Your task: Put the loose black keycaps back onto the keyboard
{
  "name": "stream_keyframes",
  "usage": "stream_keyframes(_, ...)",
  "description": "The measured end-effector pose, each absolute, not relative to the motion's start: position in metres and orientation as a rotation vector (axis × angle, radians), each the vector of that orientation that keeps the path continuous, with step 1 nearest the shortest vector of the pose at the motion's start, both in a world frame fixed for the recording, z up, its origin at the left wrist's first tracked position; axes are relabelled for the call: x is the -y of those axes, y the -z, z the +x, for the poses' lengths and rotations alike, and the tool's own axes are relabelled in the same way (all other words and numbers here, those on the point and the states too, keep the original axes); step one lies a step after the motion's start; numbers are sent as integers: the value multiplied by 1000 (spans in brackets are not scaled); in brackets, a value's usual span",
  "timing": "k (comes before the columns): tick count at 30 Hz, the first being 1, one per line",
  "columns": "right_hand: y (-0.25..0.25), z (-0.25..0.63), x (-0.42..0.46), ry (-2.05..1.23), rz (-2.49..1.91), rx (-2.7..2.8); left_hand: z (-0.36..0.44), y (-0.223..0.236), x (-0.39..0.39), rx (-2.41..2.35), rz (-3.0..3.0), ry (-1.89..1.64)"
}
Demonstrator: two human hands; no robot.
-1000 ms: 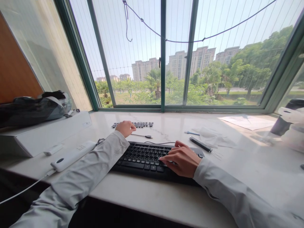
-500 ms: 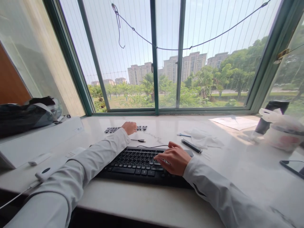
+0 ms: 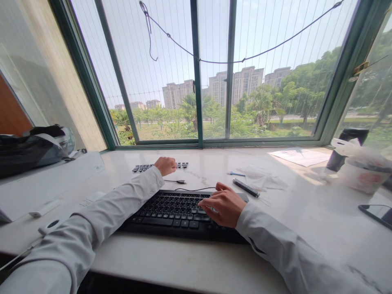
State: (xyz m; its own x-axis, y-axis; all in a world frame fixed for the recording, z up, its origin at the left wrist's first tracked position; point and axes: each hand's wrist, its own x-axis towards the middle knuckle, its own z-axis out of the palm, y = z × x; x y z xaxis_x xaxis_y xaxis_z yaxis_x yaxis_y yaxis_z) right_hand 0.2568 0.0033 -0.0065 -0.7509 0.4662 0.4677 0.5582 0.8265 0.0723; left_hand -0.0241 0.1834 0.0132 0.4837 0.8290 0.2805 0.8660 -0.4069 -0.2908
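Observation:
A black keyboard [image 3: 159, 221] lies on the pale stone surface; the upper rows show bare sockets without keycaps. Behind it, loose dark keycaps [image 3: 142, 168] are laid out in rows. My left hand [image 3: 165, 165] is over the right part of those keycaps, its fingers curled down and closed; its fingertips and anything in them are hidden. On the right half of the keyboard rests my right hand [image 3: 225, 205], fingers apart, index finger and thumb reaching toward the sockets. It covers the keys below it. A cable plug [image 3: 181, 181] lies between keycaps and keyboard.
Right of the keyboard are a slim dark tool [image 3: 246, 188], a small blue tool [image 3: 237, 174] and a clear plastic bag [image 3: 265, 179]. Farther right are paper [image 3: 301, 157], a bagged tub [image 3: 364, 173] and a phone [image 3: 376, 214]. A white box [image 3: 58, 179] stands left.
The view has shifted slightly, and my left forearm sits a little farther left. My left hand stays over the loose keycaps, and my right hand keeps its place on the keyboard.

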Motion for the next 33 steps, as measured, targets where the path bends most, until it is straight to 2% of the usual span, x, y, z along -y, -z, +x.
stream_keyframes(9, 8, 256, -2, 240, -761, 2541, -21, -29, -93, 1258, -2462, 726)
stream_keyframes(22, 12, 250, 1, 191, -795, 2552, -20, -12, -62, 892, -2799, 656)
stream_keyframes(33, 13, 247, -1, 175, -815, 2580, -10, -12, -47, 682, -3018, 788)
